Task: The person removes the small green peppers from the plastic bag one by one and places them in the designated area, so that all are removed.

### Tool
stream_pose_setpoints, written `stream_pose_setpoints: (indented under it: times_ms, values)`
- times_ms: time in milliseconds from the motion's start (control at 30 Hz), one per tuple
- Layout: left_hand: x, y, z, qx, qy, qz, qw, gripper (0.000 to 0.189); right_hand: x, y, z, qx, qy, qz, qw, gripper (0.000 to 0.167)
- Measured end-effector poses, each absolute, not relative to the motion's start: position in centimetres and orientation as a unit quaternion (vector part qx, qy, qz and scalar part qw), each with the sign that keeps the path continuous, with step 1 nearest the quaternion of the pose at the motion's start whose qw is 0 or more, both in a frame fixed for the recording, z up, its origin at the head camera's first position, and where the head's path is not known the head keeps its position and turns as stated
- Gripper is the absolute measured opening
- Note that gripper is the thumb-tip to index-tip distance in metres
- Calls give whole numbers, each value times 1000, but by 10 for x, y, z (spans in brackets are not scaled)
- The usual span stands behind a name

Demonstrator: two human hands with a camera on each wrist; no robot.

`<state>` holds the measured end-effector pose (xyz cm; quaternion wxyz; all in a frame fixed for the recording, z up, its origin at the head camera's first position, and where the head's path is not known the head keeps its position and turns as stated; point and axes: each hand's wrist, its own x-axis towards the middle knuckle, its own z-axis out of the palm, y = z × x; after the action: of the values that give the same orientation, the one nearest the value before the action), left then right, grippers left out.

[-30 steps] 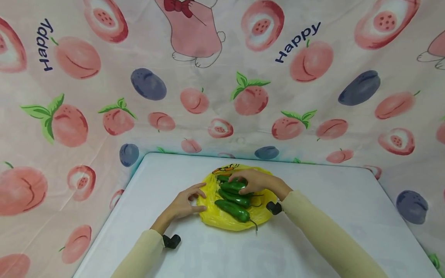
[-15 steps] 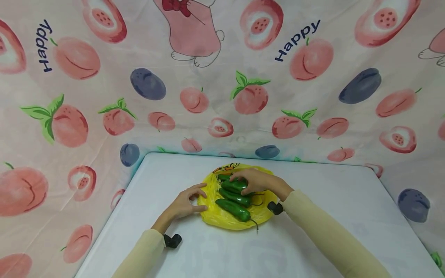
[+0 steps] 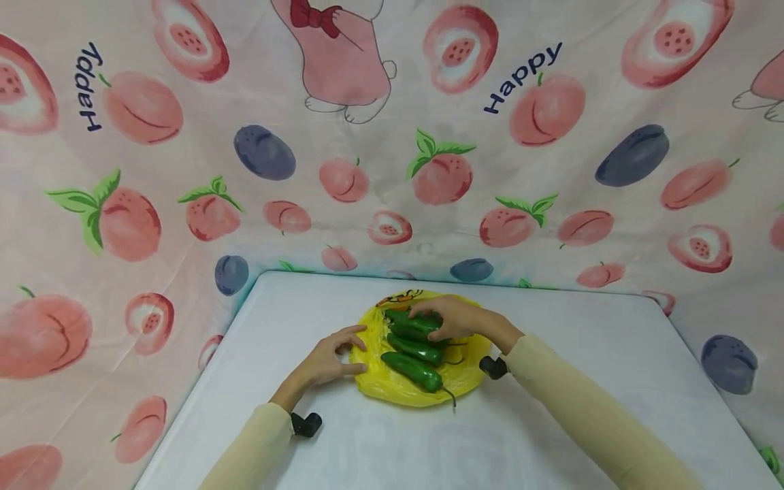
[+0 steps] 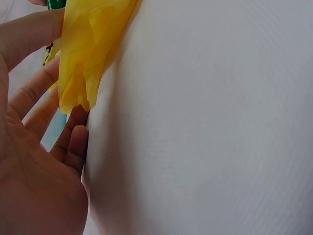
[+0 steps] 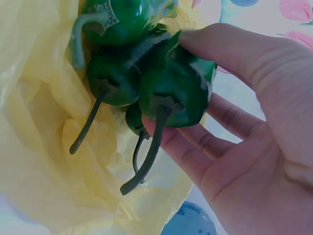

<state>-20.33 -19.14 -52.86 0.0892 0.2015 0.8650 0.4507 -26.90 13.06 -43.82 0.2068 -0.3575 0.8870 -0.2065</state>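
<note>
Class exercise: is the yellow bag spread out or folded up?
Spread out, though crinkled: in the head view, the yellow bag lies broad and rounded on the white table, with green peppers visible within its outline.

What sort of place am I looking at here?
Perhaps a small indoor filming set-up: a fruit-print backdrop closes in a white tabletop, and a small black device, possibly a camera, sits near each sleeve cuff.

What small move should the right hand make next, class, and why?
Perhaps lift the gripped pepper: the right hand has thumb and fingers around it, other peppers lie close beside it, and the left hand is at the edge of the yellow bag.
</note>
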Motion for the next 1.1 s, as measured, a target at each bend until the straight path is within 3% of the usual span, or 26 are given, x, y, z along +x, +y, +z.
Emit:
stream_pose_setpoints:
  times_ms: [1100]
  values:
    - [-204, -190, -532, 189, 864, 457, 90, 24, -261, 177, -423, -304, 876, -343, 151, 54]
